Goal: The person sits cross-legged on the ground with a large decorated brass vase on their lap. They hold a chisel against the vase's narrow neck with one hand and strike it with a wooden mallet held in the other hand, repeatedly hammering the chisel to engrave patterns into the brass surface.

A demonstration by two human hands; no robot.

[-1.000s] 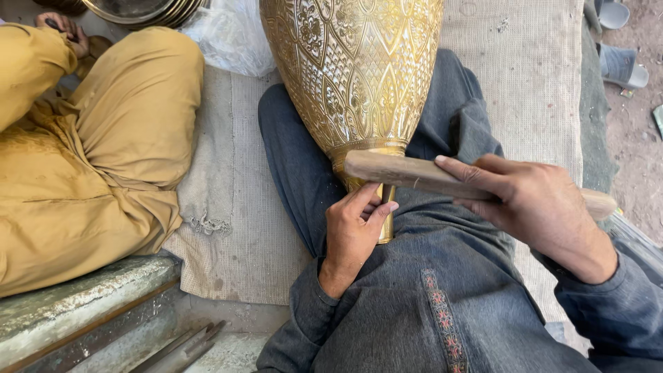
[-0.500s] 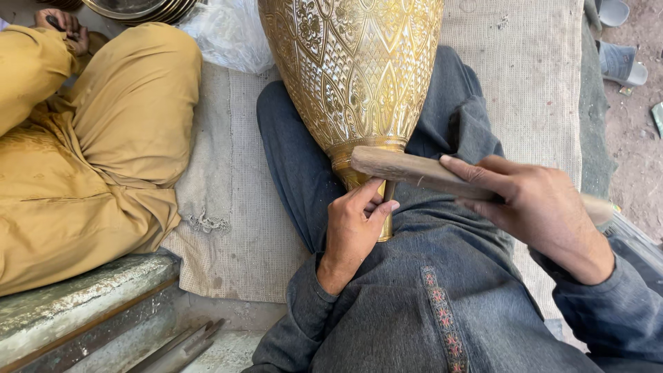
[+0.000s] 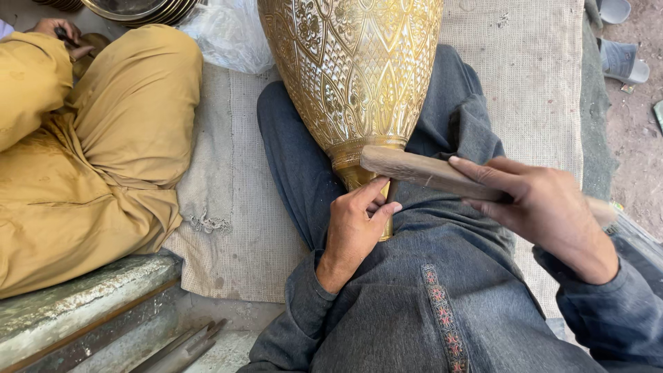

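1 engraved brass vase (image 3: 356, 76) lying across lap, narrow neck toward body. Left hand (image 3: 352, 231) grip clenched on neck. Right hand (image 3: 545, 207) grasping 1 wooden mallet (image 3: 421, 171), head touching neck.

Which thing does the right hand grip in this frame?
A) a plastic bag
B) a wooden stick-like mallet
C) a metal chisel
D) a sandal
B: the right hand is wrapped around a wooden mallet whose end lies against the narrow neck of the engraved brass vase.
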